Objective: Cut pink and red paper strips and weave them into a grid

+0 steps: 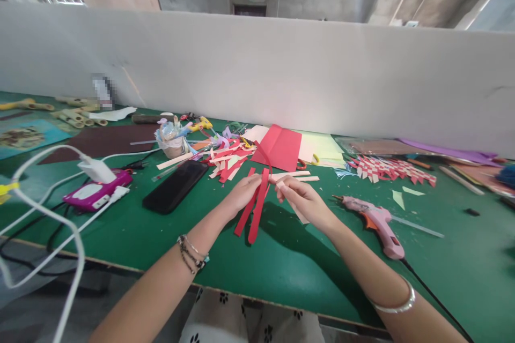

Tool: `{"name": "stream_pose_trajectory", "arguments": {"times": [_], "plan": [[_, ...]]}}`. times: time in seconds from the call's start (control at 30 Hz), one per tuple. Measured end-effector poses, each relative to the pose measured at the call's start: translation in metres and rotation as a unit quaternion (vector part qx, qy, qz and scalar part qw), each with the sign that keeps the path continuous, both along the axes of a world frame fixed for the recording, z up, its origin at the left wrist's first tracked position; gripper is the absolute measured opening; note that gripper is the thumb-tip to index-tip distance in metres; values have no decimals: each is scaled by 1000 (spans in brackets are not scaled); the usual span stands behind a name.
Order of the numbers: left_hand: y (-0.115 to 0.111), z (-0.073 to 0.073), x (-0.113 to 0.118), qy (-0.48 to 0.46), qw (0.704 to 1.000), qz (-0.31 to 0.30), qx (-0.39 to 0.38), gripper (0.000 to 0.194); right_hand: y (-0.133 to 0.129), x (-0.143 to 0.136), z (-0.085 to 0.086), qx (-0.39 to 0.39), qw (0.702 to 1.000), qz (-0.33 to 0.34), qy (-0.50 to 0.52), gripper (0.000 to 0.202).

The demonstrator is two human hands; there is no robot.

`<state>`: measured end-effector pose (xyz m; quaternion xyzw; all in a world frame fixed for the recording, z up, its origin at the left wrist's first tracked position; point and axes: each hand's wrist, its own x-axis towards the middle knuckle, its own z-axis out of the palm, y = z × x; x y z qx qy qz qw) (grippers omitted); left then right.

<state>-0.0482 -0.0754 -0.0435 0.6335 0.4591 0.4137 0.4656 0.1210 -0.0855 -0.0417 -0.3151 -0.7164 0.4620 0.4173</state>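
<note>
Above the middle of the green table, my left hand (243, 193) is closed on red paper strips (259, 209). Two of their ends hang down towards me, and one curls up and over at the top. My right hand (300, 198) pinches a pale peach paper strip (301, 215), its fingertips close against the red strips. Whether the peach strip passes between the red ones is hidden by my fingers. A pink glue gun (374, 220) with an orange trigger lies to the right of my right hand. Left of my left hand rests a black phone (176, 186).
Behind my hands lie a heap of cut red and peach strips (229, 161), a red paper sheet (281, 147) and woven red-and-white pieces (390, 169). A purple power strip (98, 190) with looping white cables is at left. A white partition (257, 69) closes off the back.
</note>
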Motion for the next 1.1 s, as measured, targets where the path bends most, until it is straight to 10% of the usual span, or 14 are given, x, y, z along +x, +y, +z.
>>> {"name": "stream_pose_trajectory", "arguments": {"times": [0.47,0.73,0.97,1.1], "plan": [[9,1,-6,-204,957,208,-5,18,-1,1,4,27,998,-55,-11,33],[5,5,-5,-141,976,163,22,6,3,12,10,84,985,-153,12,33],[6,5,-3,-244,949,81,-183,10,10,23,11,107,972,-209,1,30],[9,-1,-6,-189,966,41,-171,23,13,26,8,76,971,-225,22,29]]}}
